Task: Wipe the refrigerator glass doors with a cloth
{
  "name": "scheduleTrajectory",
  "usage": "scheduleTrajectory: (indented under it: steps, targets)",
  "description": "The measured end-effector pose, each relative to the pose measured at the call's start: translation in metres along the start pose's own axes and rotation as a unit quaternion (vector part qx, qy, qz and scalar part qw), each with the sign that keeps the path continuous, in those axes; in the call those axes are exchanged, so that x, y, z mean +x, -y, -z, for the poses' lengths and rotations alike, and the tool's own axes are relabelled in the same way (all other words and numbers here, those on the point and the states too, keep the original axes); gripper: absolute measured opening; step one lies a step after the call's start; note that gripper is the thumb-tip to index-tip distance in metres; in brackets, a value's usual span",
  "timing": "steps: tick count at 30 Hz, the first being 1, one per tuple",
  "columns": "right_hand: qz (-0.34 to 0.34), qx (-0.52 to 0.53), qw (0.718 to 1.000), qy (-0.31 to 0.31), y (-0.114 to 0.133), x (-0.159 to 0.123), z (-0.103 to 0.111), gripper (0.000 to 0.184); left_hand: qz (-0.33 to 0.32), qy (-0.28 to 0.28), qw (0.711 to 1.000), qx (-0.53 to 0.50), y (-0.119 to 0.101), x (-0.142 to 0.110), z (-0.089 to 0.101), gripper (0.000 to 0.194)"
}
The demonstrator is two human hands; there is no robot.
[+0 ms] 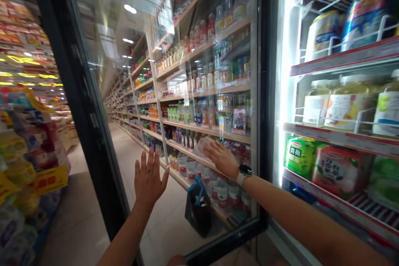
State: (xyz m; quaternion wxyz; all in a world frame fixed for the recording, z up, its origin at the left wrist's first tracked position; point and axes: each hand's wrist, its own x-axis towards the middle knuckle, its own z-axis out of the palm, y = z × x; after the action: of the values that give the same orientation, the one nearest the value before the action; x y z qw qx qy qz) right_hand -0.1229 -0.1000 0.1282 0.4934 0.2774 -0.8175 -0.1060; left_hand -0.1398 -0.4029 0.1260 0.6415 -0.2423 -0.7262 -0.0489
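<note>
A glass fridge door with a dark frame (pixel 81 91) stands open in front of me. My left hand (pixel 150 178) has its fingers spread and its palm towards the pane, apparently resting on the glass. Farther right, my right hand (pixel 222 158) presses a pale, crumpled cloth (pixel 204 148) against the pane, its fingers stretched over it. Part of the cloth is hidden under that hand. A watch (pixel 245 171) is on my right wrist.
Right of the door, lit fridge shelves (pixel 343 135) hold bottles, packs and large cans. Shelves of bottles (pixel 215 79) show through or in the glass. A dark bin-like container (pixel 197 212) with a blue item appears low down. Stacked goods (pixel 28 149) line the left.
</note>
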Motion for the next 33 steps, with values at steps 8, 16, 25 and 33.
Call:
scheduleTrajectory:
  steps: [8, 16, 25, 33]
  targets:
    - [-0.124, 0.018, 0.988, -0.089, -0.016, 0.007, -0.003, 0.078, -0.069, -0.013, 0.997, -0.036, -0.088, 0.038, -0.017, 0.073]
    - [-0.145, 0.017, 0.987, -0.073, 0.009, -0.053, -0.039, 0.079, -0.033, -0.001, 0.999, -0.009, -0.114, 0.051, -0.057, 0.073]
    - [-0.202, 0.044, 0.973, -0.098, 0.054, -0.123, -0.083, 0.081, -0.036, 0.001, 0.998, 0.046, -0.117, 0.046, -0.057, 0.073]
    - [-0.282, 0.095, 0.942, -0.153, 0.032, -0.073, -0.043, 0.077, 0.002, 0.009, 0.999, 0.041, -0.133, 0.031, -0.065, 0.067]
